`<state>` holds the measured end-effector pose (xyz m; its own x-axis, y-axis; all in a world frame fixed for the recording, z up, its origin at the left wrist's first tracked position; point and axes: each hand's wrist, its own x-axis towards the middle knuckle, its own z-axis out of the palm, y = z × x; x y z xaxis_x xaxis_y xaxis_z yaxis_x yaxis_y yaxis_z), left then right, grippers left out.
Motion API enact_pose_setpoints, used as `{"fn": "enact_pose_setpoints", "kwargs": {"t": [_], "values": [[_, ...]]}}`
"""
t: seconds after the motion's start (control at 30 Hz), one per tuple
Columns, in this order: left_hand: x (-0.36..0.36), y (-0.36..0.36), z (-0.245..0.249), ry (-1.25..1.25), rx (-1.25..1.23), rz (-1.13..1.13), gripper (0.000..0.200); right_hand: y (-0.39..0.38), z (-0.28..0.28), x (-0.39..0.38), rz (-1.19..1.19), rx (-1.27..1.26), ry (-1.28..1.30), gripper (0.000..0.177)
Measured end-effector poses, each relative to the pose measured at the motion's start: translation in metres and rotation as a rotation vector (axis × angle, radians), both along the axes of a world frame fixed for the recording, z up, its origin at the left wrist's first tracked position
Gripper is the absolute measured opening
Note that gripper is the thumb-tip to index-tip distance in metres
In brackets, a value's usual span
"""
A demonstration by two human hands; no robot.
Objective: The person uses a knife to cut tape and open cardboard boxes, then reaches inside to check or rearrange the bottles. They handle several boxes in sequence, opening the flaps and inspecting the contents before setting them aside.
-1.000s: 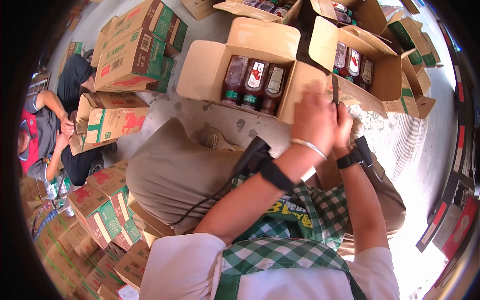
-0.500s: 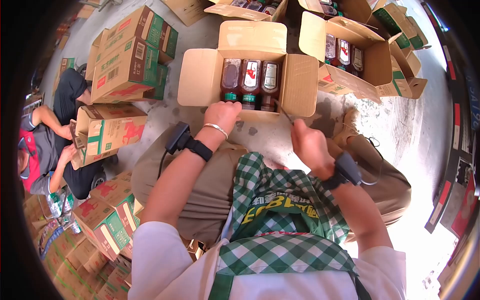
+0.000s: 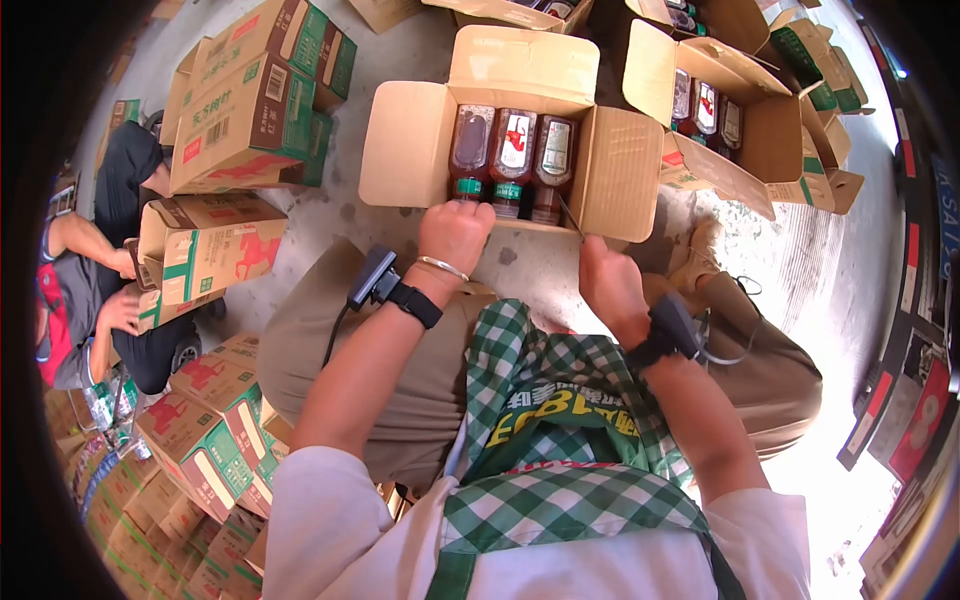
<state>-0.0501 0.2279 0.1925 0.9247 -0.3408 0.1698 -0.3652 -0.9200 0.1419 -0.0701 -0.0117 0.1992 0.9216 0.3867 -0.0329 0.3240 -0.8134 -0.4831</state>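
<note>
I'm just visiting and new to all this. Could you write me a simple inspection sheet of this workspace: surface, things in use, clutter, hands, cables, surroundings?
Surface: spotted grey floor.
Job's things: open box, flaps spread, three bottles showing side by side inside; thin dark tool.
Clutter: another open box with bottles to the right; stacked cartons to the left.
Left hand: curled at the box's near edge; whether it grips anything is unclear.
Right hand: closed on the tool, which points towards the box.
Cables: dark cable by the left wrist; lighter cable looping by the right.
Surroundings: another person at far left, beside a carton.
</note>
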Motion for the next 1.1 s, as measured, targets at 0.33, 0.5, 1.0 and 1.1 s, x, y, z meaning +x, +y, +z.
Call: {"fn": "enact_pose_setpoints", "kwargs": {"t": [0.33, 0.5, 1.0, 1.1], "values": [[-0.003, 0.004, 0.000, -0.063, -0.064, -0.078, 0.003, 0.003, -0.052, -0.003, -0.022, -0.142, 0.021, 0.006], [-0.018, 0.003, -0.009, -0.002, -0.051, -0.060, 0.022, -0.048, -0.054, -0.027, 0.007, 0.030, 0.201, 0.006], [0.024, 0.048, -0.011, 1.414, -1.498, 0.828, 0.038, -0.017, 0.057, 0.076, -0.462, 0.294, 0.140, 0.035], [0.013, 0.036, -0.011, 1.229, -1.158, 0.732, 0.032, -0.019, 0.051, 0.078, -0.414, 0.386, 0.190, 0.010]]}}
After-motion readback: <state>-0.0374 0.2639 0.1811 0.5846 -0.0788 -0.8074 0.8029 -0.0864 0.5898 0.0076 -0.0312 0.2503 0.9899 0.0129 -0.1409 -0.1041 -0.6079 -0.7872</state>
